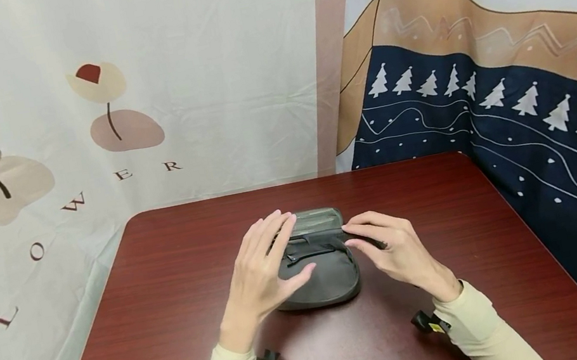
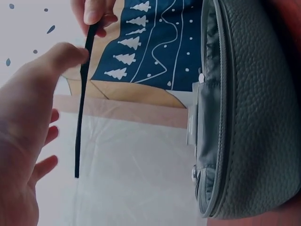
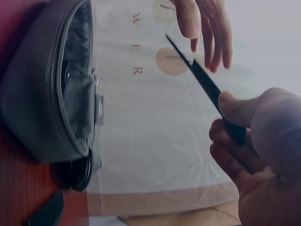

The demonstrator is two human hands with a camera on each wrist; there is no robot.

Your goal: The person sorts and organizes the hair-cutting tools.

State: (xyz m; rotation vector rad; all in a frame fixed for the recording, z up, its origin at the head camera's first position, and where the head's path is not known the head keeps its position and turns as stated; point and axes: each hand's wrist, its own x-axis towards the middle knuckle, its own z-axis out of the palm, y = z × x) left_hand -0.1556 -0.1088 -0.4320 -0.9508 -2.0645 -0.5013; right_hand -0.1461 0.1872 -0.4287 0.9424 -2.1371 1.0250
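Note:
A dark grey pebbled pouch [image 1: 320,280] stands unzipped on the table, its lid [image 1: 316,221] folded back. My right hand [image 1: 395,245] pinches a slim, tapering black comb [image 3: 207,80] between thumb and fingers above the pouch's right side. The comb slants toward my left hand [image 1: 263,268], which hovers over the pouch's left side with fingers extended and thumb spread. Whether the left thumb [image 2: 70,55] touches the comb cannot be told; the two overlap in the left wrist view. Grey lining [image 2: 209,122] shows in the pouch opening; most contents are hidden.
The reddish-brown table [image 1: 173,316] extends around the pouch. A dark flat piece [image 3: 47,212] lies beside the pouch, with a black loop [image 3: 82,174] at its end. Patterned cloths [image 1: 226,88] hang behind and to the right. Each sleeve carries a small black wrist device [image 1: 431,322].

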